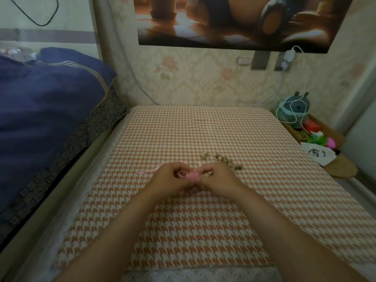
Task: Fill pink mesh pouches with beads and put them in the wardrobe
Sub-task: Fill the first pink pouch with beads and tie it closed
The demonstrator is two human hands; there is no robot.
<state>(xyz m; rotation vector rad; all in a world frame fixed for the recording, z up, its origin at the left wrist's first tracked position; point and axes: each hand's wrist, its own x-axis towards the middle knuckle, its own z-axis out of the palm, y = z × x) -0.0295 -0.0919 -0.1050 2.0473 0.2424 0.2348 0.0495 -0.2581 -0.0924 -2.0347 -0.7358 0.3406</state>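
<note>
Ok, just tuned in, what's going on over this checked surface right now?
A person holds a pink mesh pouch between both hands, the left hand and right hand pinching it over the houndstooth cover. Loose tan beads lie on the cover just beyond the right hand, and a pink ribbon trails out to the left. Whether any beads are in the pouch yet is hard to tell.

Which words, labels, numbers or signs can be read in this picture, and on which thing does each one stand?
No text can be read for certain.
White bag, beside the bed on the right: black marks, perhaps handwriting, too blurred to read.
Poster on the wall: only a picture, no words visible.
</note>
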